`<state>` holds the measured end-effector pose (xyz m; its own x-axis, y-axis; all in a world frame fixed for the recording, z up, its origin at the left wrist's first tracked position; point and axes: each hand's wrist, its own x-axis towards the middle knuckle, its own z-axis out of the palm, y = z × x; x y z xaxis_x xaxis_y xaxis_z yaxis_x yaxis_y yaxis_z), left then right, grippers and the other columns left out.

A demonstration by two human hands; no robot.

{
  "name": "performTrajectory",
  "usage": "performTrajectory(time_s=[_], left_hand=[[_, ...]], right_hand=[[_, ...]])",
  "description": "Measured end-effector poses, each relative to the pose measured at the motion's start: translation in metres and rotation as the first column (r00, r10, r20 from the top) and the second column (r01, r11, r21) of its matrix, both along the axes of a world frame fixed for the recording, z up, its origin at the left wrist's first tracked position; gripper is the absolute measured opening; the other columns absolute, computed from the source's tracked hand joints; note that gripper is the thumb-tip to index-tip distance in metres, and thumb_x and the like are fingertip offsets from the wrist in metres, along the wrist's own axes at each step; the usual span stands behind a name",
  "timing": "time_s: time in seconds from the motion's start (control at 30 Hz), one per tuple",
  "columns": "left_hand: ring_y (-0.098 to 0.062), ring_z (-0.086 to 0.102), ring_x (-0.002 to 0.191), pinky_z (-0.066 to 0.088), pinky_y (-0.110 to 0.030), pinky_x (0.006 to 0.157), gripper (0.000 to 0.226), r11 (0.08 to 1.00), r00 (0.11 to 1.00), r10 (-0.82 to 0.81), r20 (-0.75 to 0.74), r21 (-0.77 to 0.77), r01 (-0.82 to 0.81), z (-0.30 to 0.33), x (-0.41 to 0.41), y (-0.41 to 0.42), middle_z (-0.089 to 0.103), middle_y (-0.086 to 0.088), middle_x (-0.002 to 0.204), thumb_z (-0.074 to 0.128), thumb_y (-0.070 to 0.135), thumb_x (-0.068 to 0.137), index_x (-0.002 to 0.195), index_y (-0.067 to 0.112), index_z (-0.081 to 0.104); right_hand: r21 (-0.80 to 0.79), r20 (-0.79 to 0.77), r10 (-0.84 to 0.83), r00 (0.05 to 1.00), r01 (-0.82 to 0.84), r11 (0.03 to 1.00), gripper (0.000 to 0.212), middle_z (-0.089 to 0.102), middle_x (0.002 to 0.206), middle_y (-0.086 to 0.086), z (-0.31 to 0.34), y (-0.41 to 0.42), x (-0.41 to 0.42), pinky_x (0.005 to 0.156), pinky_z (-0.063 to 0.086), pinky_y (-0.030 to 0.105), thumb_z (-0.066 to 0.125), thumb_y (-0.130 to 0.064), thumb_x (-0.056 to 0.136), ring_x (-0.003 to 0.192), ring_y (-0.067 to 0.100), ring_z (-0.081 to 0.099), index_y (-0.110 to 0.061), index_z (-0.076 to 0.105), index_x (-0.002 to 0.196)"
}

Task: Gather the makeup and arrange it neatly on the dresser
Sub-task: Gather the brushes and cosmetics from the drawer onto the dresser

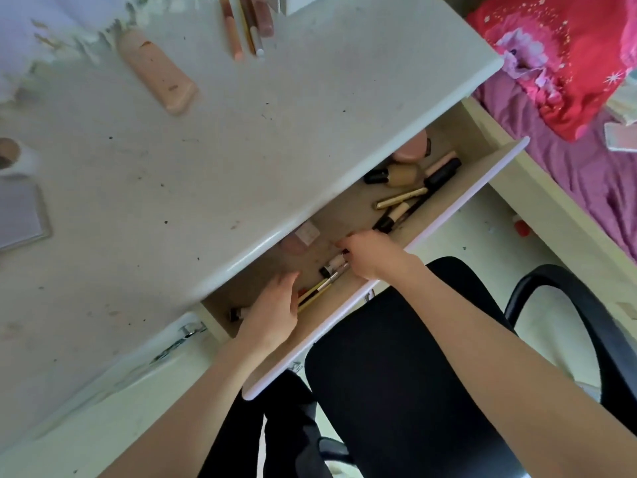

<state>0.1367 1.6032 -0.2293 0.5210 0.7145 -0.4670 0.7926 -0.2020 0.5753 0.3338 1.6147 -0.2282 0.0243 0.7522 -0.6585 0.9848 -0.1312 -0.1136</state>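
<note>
- Head view: the pale wooden drawer (458, 215) under the white desk (213, 160) stands pulled out, and both hands are down inside it.
- The right hand (367, 255) has its fingers curled down around the near ends of a few slim pencils and tubes (331, 272) on the drawer floor; it looks like a pinch, though the fingertips are hidden.
- The left hand (275, 305) lies flat with fingers straight and together, resting on the far ends of the same bundle; a small black-capped tube (238, 312) sits just beside it.
- More makeup waits at the drawer's far end: a gold metal tube (400, 198), a long black pen (418, 198), and a tan round sponge (403, 174).
- Already on the desk are a peach squeeze tube (157, 69) and a row of brown and beige pencils (244, 24).
- In my judgement the step is gathering the loose sticks; it is best to sweep them together with the flat hand, close the other round the whole bundle, and lift clear of the desk's overhanging edge so none slips.
- A black office chair (396, 384) stands near the drawer front.
</note>
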Motion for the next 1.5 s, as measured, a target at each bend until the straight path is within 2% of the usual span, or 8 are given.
performTrajectory(time_s=[0.27,0.53,0.73,0.9,1.07,1.2,1.43,1.5], left_hand=[[-0.025,0.048,0.114,0.037,-0.034,0.099,0.032,0.977,0.983,-0.044,-0.180,-0.211,0.005,-0.031,0.003,0.000,0.043,-0.010,0.125,0.042,0.013,0.095,0.127,0.012,0.043],[-0.026,0.050,0.102,0.041,-0.035,0.097,0.024,0.944,0.943,-0.181,-0.278,-0.319,0.087,-0.041,0.008,0.007,0.040,-0.011,0.120,0.038,0.018,0.096,0.114,0.007,0.050],[-0.022,0.055,0.107,0.045,-0.029,0.091,0.025,0.922,0.946,-0.227,-0.232,-0.365,0.132,-0.036,0.004,0.012,0.055,-0.008,0.118,0.042,0.015,0.096,0.120,0.011,0.049],[-0.022,0.052,0.112,0.043,-0.031,0.095,0.031,0.882,0.953,-0.254,-0.164,-0.444,0.158,-0.031,-0.001,0.017,0.052,-0.009,0.124,0.039,0.022,0.098,0.126,0.009,0.045],[-0.019,0.053,0.102,0.042,-0.026,0.086,0.029,0.859,0.959,-0.261,-0.107,-0.480,0.180,-0.023,-0.005,0.017,0.053,-0.006,0.113,0.036,0.027,0.099,0.123,0.011,0.043],[-0.017,0.056,0.096,0.045,-0.028,0.084,0.024,0.865,0.979,-0.198,-0.050,-0.478,0.151,-0.018,-0.008,0.015,0.056,-0.004,0.104,0.040,0.027,0.098,0.119,0.015,0.045],[-0.010,0.051,0.101,0.039,-0.025,0.085,0.025,0.880,0.979,-0.197,-0.044,-0.448,0.157,-0.001,-0.007,0.014,0.051,0.005,0.109,0.040,0.030,0.098,0.121,0.021,0.043],[-0.010,0.053,0.101,0.041,-0.025,0.083,0.022,0.892,0.984,-0.177,-0.023,-0.426,0.151,0.005,-0.006,0.016,0.053,0.002,0.111,0.038,0.029,0.099,0.119,0.020,0.043]], right_hand=[[-0.196,0.030,0.023,0.999,-0.016,0.980,0.041,0.049,0.128,0.009,-0.019,0.015,0.003,0.106,0.030,0.052,0.043,-0.013,0.092,0.119,0.031,0.044,-0.018,0.046,0.133],[-0.260,0.002,0.106,0.994,-0.101,0.960,0.039,0.053,0.120,0.007,-0.013,0.024,-0.003,0.094,0.035,0.045,0.053,-0.024,0.087,0.118,0.028,0.042,-0.018,0.046,0.125],[-0.321,-0.007,0.128,0.992,-0.124,0.939,0.030,0.058,0.109,0.006,-0.016,0.023,-0.007,0.085,0.037,0.037,0.051,-0.032,0.092,0.106,0.024,0.049,-0.015,0.054,0.116],[-0.347,-0.045,0.130,0.990,-0.138,0.928,0.031,0.063,0.100,0.003,-0.015,0.026,-0.010,0.065,0.043,0.027,0.059,-0.032,0.089,0.086,0.020,0.059,-0.014,0.060,0.115],[-0.320,-0.080,0.085,0.993,-0.106,0.942,0.025,0.063,0.095,0.004,-0.008,0.020,-0.011,0.063,0.045,0.027,0.057,-0.024,0.090,0.080,0.020,0.058,-0.010,0.061,0.112],[-0.242,-0.078,0.031,0.996,-0.049,0.969,0.018,0.052,0.074,-0.001,0.009,0.013,-0.010,0.059,0.042,0.025,0.055,-0.020,0.091,0.069,0.016,0.051,-0.009,0.059,0.105],[-0.162,-0.135,-0.040,0.990,0.018,0.987,0.013,0.058,0.086,0.004,0.041,-0.001,-0.009,0.067,0.047,0.031,0.054,-0.020,0.092,0.079,0.021,0.058,-0.012,0.058,0.102],[-0.128,-0.209,-0.111,0.972,0.085,0.988,0.007,0.056,0.083,0.003,0.052,-0.004,-0.005,0.060,0.043,0.026,0.053,-0.019,0.093,0.074,0.018,0.054,-0.013,0.056,0.094]])
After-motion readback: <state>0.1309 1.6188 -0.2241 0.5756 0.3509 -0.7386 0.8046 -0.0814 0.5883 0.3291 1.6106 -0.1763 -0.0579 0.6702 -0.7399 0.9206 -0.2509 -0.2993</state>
